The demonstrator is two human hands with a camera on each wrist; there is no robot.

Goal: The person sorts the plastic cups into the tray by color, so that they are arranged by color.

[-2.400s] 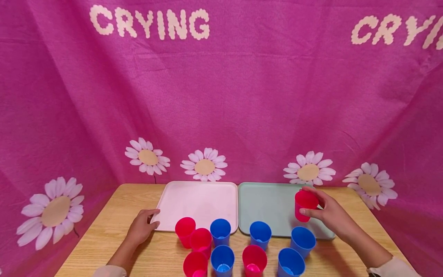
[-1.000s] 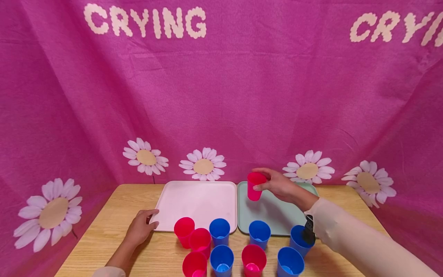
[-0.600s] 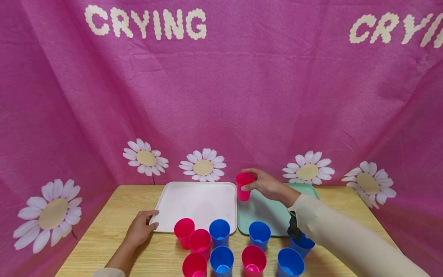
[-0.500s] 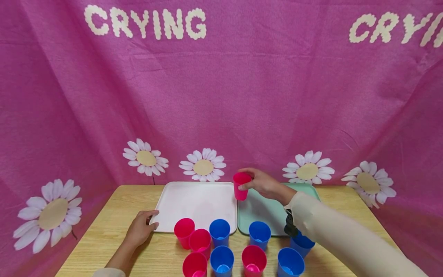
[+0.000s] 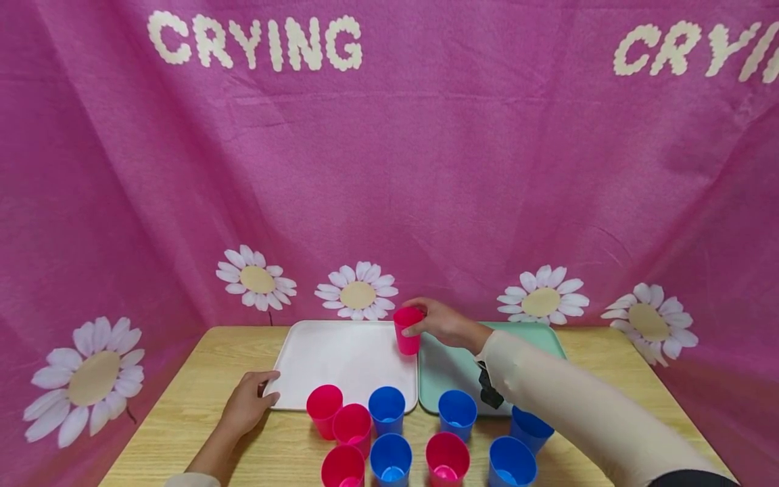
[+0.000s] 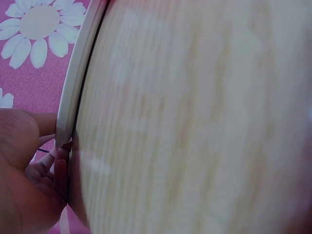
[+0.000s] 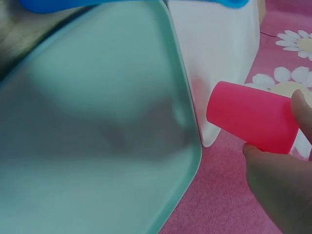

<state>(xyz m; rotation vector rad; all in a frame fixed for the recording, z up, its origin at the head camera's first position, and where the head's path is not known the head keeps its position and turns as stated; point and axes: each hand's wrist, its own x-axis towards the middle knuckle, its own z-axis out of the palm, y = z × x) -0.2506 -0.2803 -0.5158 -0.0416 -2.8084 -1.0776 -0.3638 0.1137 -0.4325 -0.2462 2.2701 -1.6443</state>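
Observation:
In the head view, my right hand [image 5: 449, 325] grips a red plastic cup [image 5: 407, 335] by its upper part. It holds the cup upright over the right back part of a white tray [image 5: 341, 358], close to the seam with a green tray [image 5: 447, 372]. The right wrist view shows the thumb and a finger on either side of the cup [image 7: 251, 116], its base toward the white tray. At the white tray's left edge, my left hand [image 5: 245, 401] holds the near corner between thumb and fingers. The rim [image 6: 73, 92] lies at its fingers in the left wrist view.
In front of the trays, on the wooden table [image 5: 182, 385], stand several upright cups. Red cups [image 5: 324, 409] are mostly at the left, blue cups [image 5: 458, 412] in the middle and right. A pink cloth [image 5: 426, 203] with daisies hangs behind the table and at both sides.
My right hand has carried the red cup leftward from above the green tray's right side to over the white tray. The left hand and the standing cups have stayed in place.

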